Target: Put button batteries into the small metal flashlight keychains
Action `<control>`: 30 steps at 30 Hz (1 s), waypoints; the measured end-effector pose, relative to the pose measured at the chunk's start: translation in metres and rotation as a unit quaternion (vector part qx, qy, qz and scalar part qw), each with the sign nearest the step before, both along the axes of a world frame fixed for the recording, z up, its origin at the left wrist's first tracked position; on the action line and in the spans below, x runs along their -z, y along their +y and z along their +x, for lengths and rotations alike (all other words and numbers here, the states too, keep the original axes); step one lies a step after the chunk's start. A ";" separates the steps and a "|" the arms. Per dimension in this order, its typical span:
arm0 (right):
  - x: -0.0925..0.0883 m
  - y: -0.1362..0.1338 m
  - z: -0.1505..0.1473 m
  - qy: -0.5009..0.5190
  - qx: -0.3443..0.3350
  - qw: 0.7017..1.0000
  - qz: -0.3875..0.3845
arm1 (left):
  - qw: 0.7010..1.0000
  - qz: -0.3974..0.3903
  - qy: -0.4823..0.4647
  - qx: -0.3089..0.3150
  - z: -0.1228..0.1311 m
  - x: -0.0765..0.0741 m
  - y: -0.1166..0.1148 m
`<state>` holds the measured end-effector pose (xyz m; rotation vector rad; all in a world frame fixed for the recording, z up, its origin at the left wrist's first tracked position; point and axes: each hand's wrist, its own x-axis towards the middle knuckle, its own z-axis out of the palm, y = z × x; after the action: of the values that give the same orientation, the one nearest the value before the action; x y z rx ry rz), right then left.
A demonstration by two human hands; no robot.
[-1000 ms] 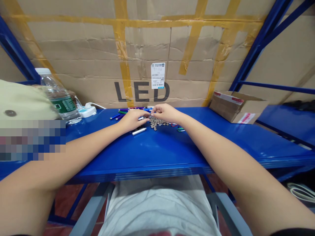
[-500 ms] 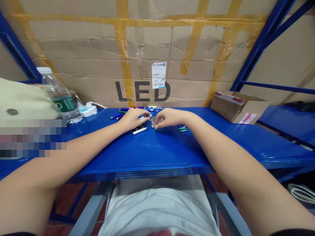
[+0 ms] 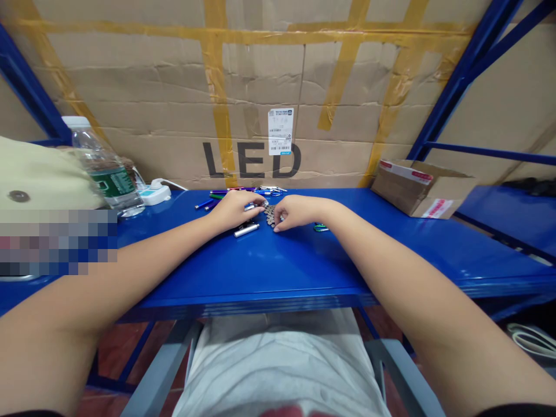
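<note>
A small pile of round, silvery coin-like discs [image 3: 270, 215] lies on the blue table between my two hands. My left hand [image 3: 234, 208] rests at its left side, fingers curved, with a gap between thumb and forefinger. Silvery things show in that gap and by the fingertips, too small to name. My right hand [image 3: 295, 211] bends down over the pile's right edge. Its thumb and fingers are drawn together at the tabletop; whatever lies in them is hidden. A silver-white pen-like tube [image 3: 247, 230] lies just below my left hand. Green carabiner-like rings [image 3: 320, 227] show partly behind my right wrist.
Several pens [image 3: 269, 191] lie behind my hands, more of them [image 3: 204, 204] by the left wrist. At left are a water bottle [image 3: 113, 182], a white power strip [image 3: 157, 196] and a pale cap [image 3: 39, 174]. An open cardboard box [image 3: 421, 188] stands right.
My right hand has shifted slightly, its wrist a little lower, covering more of the green rings. My left hand stays in nearly the same place.
</note>
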<state>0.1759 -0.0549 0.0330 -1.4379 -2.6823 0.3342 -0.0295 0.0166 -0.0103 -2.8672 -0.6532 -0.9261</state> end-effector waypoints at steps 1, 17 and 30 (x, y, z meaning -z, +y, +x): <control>0.001 0.000 0.000 0.000 -0.004 1.000 -0.003 | 1.000 -0.001 0.001 0.002 0.000 0.000 0.000; 0.002 0.015 0.009 0.159 0.037 0.980 0.111 | 0.999 0.024 0.032 0.026 0.001 0.000 0.000; 0.013 0.023 0.005 0.200 0.081 0.967 0.136 | 0.999 0.019 0.029 0.002 0.002 0.000 -0.002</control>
<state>0.1807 -0.0317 0.0197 -1.3298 -2.1788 0.2049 -0.0274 0.0151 -0.0101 -2.8515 -0.6173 -0.8439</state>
